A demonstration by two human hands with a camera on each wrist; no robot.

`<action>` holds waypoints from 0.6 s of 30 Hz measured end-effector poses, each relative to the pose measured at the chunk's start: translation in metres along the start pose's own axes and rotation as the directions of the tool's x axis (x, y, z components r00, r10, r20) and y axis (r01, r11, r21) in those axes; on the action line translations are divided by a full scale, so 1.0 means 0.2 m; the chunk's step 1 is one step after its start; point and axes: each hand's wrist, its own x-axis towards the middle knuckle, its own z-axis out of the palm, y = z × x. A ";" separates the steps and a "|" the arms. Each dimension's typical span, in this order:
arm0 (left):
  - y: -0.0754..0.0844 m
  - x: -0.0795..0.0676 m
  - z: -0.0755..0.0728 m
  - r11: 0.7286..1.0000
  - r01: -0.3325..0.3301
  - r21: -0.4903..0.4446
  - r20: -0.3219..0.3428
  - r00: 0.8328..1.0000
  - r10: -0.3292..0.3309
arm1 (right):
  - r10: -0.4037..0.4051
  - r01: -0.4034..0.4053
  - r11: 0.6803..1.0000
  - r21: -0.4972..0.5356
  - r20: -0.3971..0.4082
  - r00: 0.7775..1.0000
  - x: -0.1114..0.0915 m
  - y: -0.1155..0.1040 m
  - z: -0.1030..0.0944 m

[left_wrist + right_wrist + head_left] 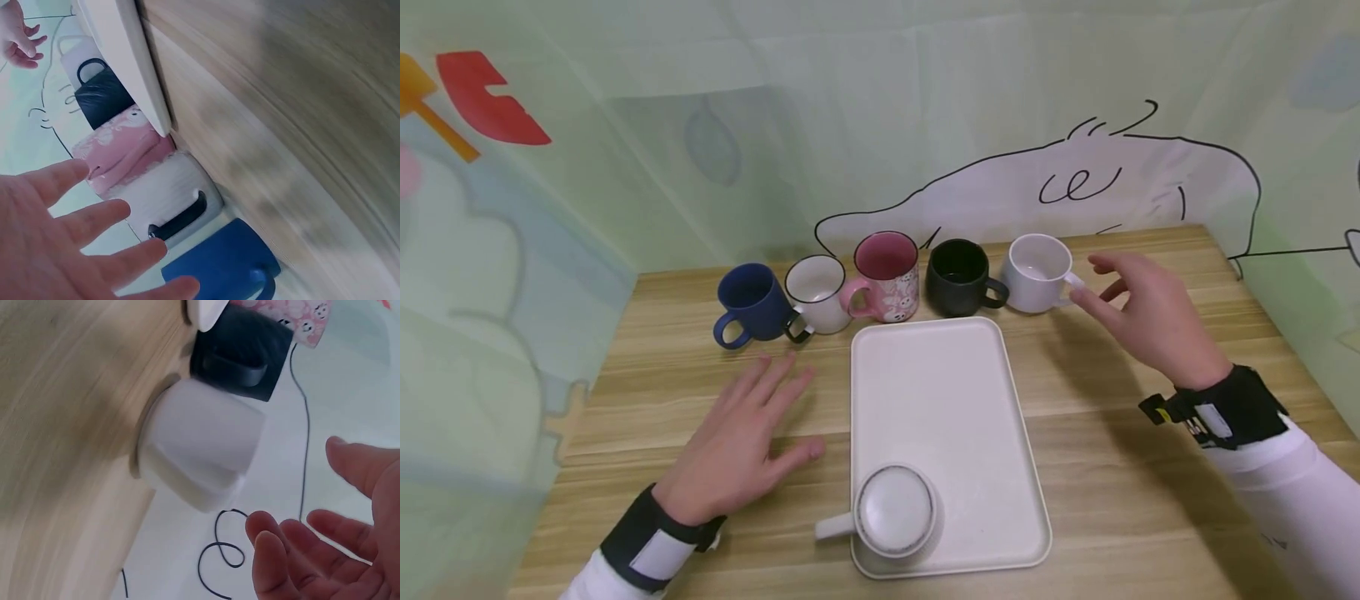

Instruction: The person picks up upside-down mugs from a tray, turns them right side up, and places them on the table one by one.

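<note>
My right hand (pixel 1153 312) hovers beside the handle of a plain white mug (pixel 1037 275), at the right end of a row of mugs. In the right wrist view its loosely bent fingers stand apart from that white mug (pixel 200 437), holding nothing. My left hand (pixel 737 437) is spread over the table, left of a white tray (pixel 940 400), fingers towards the row. A blue mug (pixel 752 304) and a white mug with a black handle (pixel 820 296) are nearest to it. On the tray's near left corner sits an upside-down white mug (pixel 895 510), its handle pointing left past the rim.
Between the white mugs in the row stand a pink patterned mug (pixel 891 279) and a black mug (pixel 958 279). The tray's far edge lies close in front of them. A printed cloth (pixel 850 125) hangs behind and beside the wooden table (pixel 1097 467).
</note>
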 end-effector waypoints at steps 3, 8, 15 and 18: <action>0.02 -0.01 -0.02 0.999 -0.033 -0.041 0.005 0.999 0.033 | -0.059 0.059 0.998 -0.009 0.000 0.998 -0.03 -0.03 -0.02; 0.05 -0.03 -0.03 0.988 -0.097 -0.122 -0.001 0.995 0.098 | -0.185 0.185 0.983 -0.005 0.005 0.983 -0.09 -0.06 -0.02; 0.09 -0.06 0.00 0.962 -0.164 -0.219 -0.004 0.986 0.167 | -0.370 0.371 0.929 -0.012 0.063 0.927 -0.18 -0.07 0.01; 0.11 -0.06 0.01 0.945 -0.198 -0.260 -0.031 0.980 0.197 | -0.420 0.422 0.907 0.008 0.108 0.901 -0.22 -0.06 0.02</action>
